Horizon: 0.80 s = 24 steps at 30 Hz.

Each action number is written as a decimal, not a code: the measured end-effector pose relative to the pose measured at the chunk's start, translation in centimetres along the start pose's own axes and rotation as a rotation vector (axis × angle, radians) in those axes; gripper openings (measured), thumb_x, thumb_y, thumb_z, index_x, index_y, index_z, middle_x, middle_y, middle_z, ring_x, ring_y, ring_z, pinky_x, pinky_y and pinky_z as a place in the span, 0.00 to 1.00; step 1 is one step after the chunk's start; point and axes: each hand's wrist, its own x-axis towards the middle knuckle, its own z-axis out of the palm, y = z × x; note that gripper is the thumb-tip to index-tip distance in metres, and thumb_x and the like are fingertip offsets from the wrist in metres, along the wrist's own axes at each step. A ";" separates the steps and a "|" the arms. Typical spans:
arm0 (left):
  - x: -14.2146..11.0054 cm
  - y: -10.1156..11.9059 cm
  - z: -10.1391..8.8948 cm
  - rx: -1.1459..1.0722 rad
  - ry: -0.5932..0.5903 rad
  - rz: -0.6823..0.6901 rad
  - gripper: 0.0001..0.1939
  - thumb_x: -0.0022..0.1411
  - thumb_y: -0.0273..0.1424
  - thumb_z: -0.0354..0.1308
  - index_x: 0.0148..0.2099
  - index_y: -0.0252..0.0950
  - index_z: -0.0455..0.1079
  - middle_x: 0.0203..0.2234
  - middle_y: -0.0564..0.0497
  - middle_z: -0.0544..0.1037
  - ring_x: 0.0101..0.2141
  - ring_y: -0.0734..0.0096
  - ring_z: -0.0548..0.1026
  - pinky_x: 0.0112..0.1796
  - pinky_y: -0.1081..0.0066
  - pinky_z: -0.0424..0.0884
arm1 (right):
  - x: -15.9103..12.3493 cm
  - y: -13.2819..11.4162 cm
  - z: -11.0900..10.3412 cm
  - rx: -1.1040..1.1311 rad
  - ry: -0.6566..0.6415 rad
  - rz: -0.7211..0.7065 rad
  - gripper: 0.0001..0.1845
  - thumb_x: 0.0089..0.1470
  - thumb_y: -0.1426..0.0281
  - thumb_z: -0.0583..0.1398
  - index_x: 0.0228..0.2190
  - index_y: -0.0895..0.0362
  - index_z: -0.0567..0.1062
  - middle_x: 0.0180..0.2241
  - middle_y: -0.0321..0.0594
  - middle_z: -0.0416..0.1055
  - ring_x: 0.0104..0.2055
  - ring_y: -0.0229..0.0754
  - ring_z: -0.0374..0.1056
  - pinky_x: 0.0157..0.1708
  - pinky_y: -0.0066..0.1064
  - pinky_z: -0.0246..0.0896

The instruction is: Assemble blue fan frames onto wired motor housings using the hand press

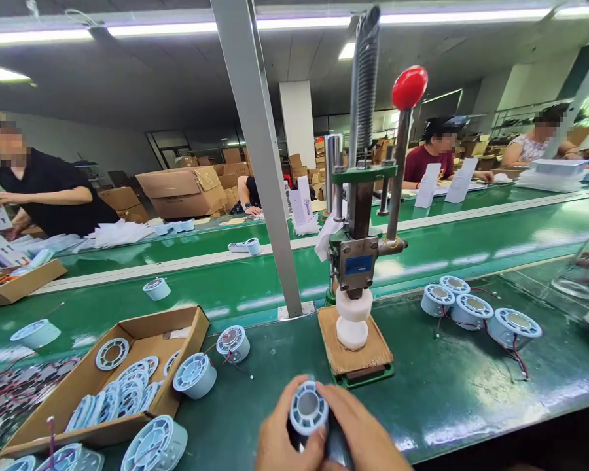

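My left hand and my right hand meet at the bottom edge of the head view, both closed round one small round pale-blue fan housing with a ribbed top face. Directly beyond them stands a hand press with a red knob lever, its white plastic die resting on a wooden pad. An open cardboard box of flat blue grille rings lies to the left. Two loose housings with red and black wires sit beside the box.
Several finished housings with wires lie at the right on the green bench. A grey slanted post rises ahead. A green conveyor belt carries stray housings. People work across it, with cardboard boxes stacked behind.
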 end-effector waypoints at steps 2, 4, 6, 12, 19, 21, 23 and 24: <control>2.6 2.2 -1.7 -0.044 -0.027 -0.024 0.29 0.52 0.35 0.57 0.57 0.35 0.66 0.49 0.45 0.78 0.48 0.56 0.76 0.50 0.62 0.71 | 4.0 -1.3 -7.1 -0.050 0.118 -0.040 0.36 0.49 0.75 0.58 0.60 0.54 0.61 0.57 0.44 0.64 0.57 0.47 0.65 0.55 0.37 0.67; 5.3 4.7 -2.6 -0.083 -0.006 0.004 0.28 0.51 0.33 0.59 0.56 0.34 0.67 0.49 0.45 0.78 0.47 0.56 0.76 0.51 0.61 0.69 | 9.6 -2.9 -15.2 -0.143 0.388 -0.077 0.27 0.55 0.74 0.57 0.57 0.55 0.64 0.55 0.44 0.65 0.58 0.48 0.63 0.59 0.44 0.61; 7.6 6.9 -2.4 -0.135 -0.013 0.062 0.28 0.49 0.31 0.60 0.55 0.34 0.68 0.48 0.45 0.78 0.46 0.57 0.76 0.50 0.61 0.69 | 15.8 -3.9 -22.6 -0.263 0.679 -0.137 0.24 0.54 0.74 0.58 0.54 0.59 0.68 0.53 0.47 0.66 0.57 0.48 0.62 0.59 0.43 0.59; 11.7 9.3 1.5 -0.449 -0.260 0.180 0.29 0.45 0.27 0.64 0.53 0.30 0.69 0.47 0.42 0.78 0.46 0.57 0.75 0.50 0.63 0.67 | 28.8 -2.0 -30.7 -0.005 0.693 -0.065 0.16 0.62 0.73 0.46 0.41 0.63 0.72 0.33 0.44 0.71 0.33 0.36 0.70 0.36 0.30 0.68; 12.9 8.6 3.3 -0.504 -0.295 0.211 0.27 0.48 0.30 0.65 0.52 0.30 0.69 0.46 0.44 0.78 0.44 0.59 0.74 0.47 0.65 0.68 | 29.5 -0.3 -29.2 0.447 0.593 -0.168 0.16 0.59 0.69 0.45 0.33 0.62 0.70 0.24 0.37 0.67 0.15 0.31 0.64 0.13 0.20 0.52; 12.9 8.1 3.5 -0.487 -0.284 0.217 0.26 0.48 0.30 0.65 0.51 0.30 0.70 0.45 0.44 0.79 0.43 0.59 0.74 0.47 0.65 0.68 | 29.4 -0.4 -29.4 0.463 0.595 -0.161 0.16 0.59 0.68 0.45 0.34 0.62 0.70 0.24 0.36 0.67 0.15 0.30 0.64 0.12 0.20 0.53; 12.7 7.5 3.8 -0.461 -0.260 0.227 0.24 0.50 0.30 0.65 0.50 0.31 0.70 0.44 0.45 0.79 0.44 0.59 0.74 0.47 0.64 0.68 | 29.4 -0.4 -29.3 0.462 0.588 -0.146 0.16 0.59 0.67 0.46 0.35 0.62 0.70 0.24 0.36 0.67 0.16 0.31 0.64 0.13 0.20 0.53; 12.6 7.2 3.9 -0.448 -0.243 0.234 0.23 0.51 0.30 0.64 0.51 0.32 0.70 0.45 0.45 0.78 0.44 0.58 0.74 0.48 0.64 0.67 | 29.5 -0.3 -29.2 0.457 0.583 -0.139 0.17 0.59 0.66 0.46 0.36 0.61 0.70 0.25 0.37 0.67 0.16 0.31 0.64 0.13 0.20 0.53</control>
